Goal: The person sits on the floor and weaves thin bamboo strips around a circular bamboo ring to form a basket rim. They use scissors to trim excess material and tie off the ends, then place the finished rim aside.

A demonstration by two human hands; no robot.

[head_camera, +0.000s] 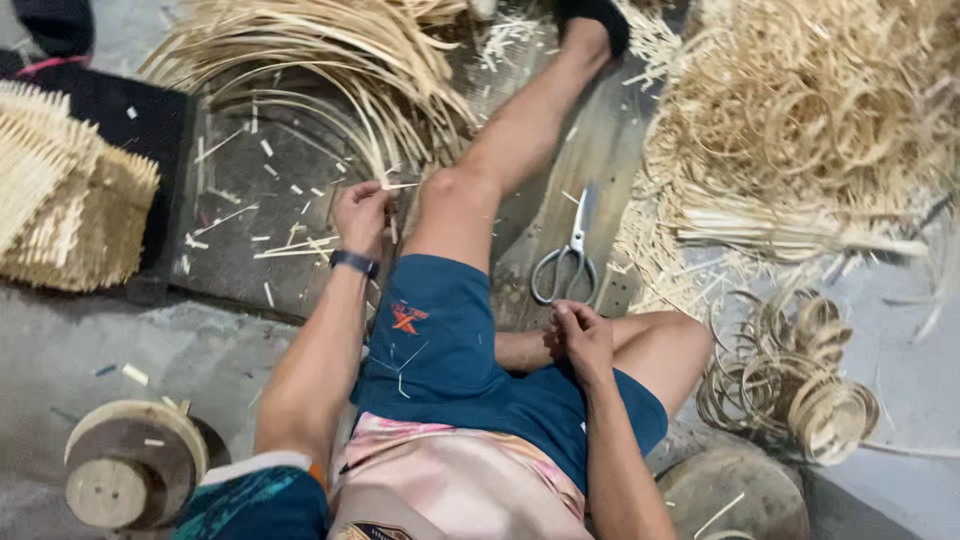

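Pale split-cane strips point(330, 70), long, thin and bowed, lie in a fanned heap on the dark floor board point(250, 190) ahead of the seated person, their near ends gathered just beside the left knee, seemingly so that one can be drawn out without leaning. The left hand point(362, 215) reaches forward to those ends and is closed in a pinch on a single thin strip, whose short free end pokes out to the right above the knuckles; a dark wristband point(354, 263) sits on that wrist. The right hand point(582, 338) rests low between the thighs, fingers curled shut against the blue shorts point(440, 340); whether it pinches anything there is too small to tell. Steel scissors with grey looped handles point(566, 262) lie on the board between the legs, blades pointing away, just beyond the right hand and so easy to pick up. Small coiled cane rings point(790, 375) are piled on the floor by the right knee, with a far bigger tangle of loose cane hoops point(810, 110) behind them, well apart from the raw strips. A round wooden form with a central peg point(130, 465) stands near the left elbow, and stacked woven cane pieces point(60, 200) sit at the far left edge. Short offcuts point(225, 215) litter the board around the left hand.
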